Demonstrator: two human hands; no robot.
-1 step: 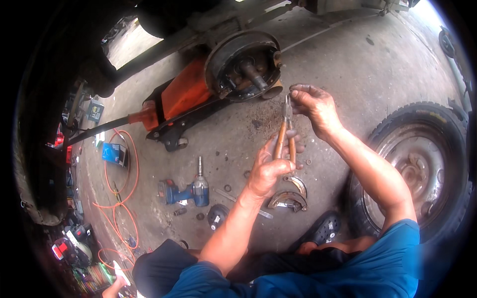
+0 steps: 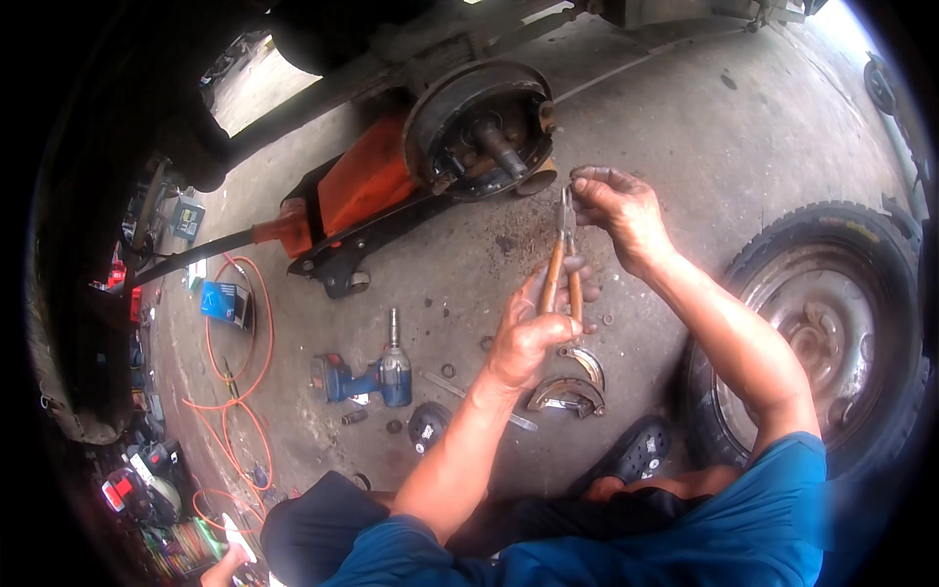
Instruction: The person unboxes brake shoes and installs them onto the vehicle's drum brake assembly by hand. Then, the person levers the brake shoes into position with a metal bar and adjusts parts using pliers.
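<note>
My left hand [image 2: 533, 338] is closed around pliers [image 2: 556, 264] with worn orange handles, jaws pointing up and away from me. Just right of the jaw tips, my right hand [image 2: 618, 210] has thumb and forefinger pinched together; whatever sits between them is too small to make out. Beyond both hands is an exposed wheel hub [image 2: 499, 147] with a round, dark backing plate, its brake parts showing only partly. Below my left hand, two curved brake shoes [image 2: 569, 393] lie on the concrete floor.
An orange floor jack [image 2: 367, 181] stands under the axle. On the floor lie a blue cordless impact wrench [image 2: 367, 380], a metal bar [image 2: 518, 421], a blue box [image 2: 225, 303] and an orange hose [image 2: 269, 391]. A wheel with tyre [image 2: 738, 303] lies beside my right arm.
</note>
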